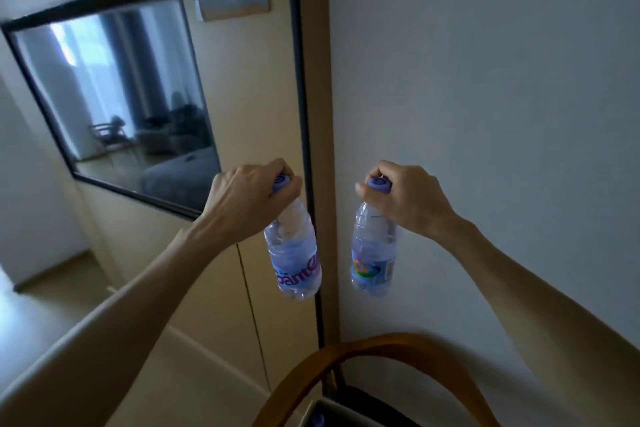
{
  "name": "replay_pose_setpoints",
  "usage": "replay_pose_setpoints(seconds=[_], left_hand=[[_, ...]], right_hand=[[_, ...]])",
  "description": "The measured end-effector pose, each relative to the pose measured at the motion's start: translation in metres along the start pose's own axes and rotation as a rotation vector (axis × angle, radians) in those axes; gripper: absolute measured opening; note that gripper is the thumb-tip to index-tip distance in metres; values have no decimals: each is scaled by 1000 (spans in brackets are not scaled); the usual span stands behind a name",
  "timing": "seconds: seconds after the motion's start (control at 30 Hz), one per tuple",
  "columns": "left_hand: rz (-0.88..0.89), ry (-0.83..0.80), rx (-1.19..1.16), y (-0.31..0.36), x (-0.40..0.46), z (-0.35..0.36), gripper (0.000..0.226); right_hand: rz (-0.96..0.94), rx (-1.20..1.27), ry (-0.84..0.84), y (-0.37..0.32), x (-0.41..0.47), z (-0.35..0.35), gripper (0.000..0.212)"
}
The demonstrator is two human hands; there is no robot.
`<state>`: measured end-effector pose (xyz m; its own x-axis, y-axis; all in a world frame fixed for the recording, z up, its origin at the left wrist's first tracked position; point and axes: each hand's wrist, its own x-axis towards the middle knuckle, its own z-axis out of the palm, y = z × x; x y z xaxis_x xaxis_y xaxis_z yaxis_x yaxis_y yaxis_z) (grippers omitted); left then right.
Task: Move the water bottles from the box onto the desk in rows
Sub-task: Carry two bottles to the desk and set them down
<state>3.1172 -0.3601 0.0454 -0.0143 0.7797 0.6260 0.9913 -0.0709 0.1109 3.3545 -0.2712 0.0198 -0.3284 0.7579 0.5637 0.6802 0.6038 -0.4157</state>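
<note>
Mid-frame, aloft: left hand [242, 198] fingers clamped on purple cap of clear plastic water bottle [294, 253] | right hand [408, 198] likewise, second bottle [374, 253] | long axes hanging downward | tabletop unseen; set-down direction undeterminable

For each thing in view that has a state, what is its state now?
Left hand: grips the left bottle at its cap.
Right hand: grips the right bottle at its cap.
Left bottle: capped, held in the air, hanging tilted.
Right bottle: capped, held in the air, near upright.
TV: off, shows reflections.
</note>
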Motion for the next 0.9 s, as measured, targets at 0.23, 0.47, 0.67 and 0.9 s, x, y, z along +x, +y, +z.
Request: replay_pose_setpoints(seconds=[0.23,0.47,0.67,0.9], left_hand=[[-194,60,165,-90,-49,-61,35],[-316,104,290,-192,-99,-120,34],[-404,99,316,-288,-134,-168,40],[-496,98,467,-381,-164,-205,34]], right_hand=[[-209,129,-108,-91,35,66,28],[-324,208,-183,-200,61,138,28],[-406,265,-233,-301,76,205,26],[-495,278,-265,-405,103,280,28]])
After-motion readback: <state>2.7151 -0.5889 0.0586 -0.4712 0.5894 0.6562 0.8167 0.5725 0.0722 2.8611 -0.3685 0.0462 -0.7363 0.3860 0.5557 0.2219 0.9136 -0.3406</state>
